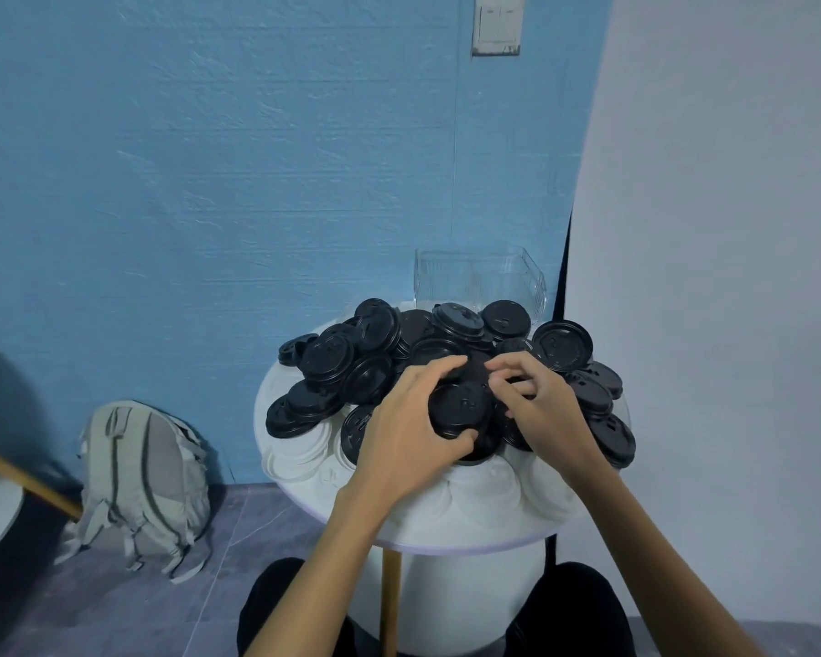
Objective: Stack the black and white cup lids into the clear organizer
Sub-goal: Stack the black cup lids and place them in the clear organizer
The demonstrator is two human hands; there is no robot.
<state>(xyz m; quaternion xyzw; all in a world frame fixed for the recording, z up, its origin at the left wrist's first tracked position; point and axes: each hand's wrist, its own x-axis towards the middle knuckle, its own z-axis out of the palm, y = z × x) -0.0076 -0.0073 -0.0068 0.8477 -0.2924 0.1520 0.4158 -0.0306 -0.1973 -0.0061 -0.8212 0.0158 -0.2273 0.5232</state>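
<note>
Left hand (pixel 411 419): curled round a short stack of black lids (pixel 460 410), thumb under the near rim, fingers over the far edge, so this grip is clamped on the stack.
Right hand (pixel 543 400): fingertips bunched and pinching at the stack's right edge, apparently squaring a lid onto it; exactly which lid it nips I cannot tell.
Black pile (pixel 375 367): loose black lids heaped all round the grip, to its left, right and beyond it, many tilted and overlapping.
White lids (pixel 484 490): spread just below the grip, toward the person, lying flat on the round desk (pixel 470 542).
Clear organizer (pixel 479 282): standing beyond the grip at the desk's far edge, well past the pile; no lids visible in it.
Handling: likely thin moulded plastic, light and a bit springy, smooth enough to skate off one another.
Where to hold: by opposite rims, thumb one side and fingers the other, with the domes nested; squeezing the middle would likely flex them.
Risk: a loose stack may fan out or slip on the way over the pile.
Progress: early, I'd judge, with nothing in the organizer yet.
</note>
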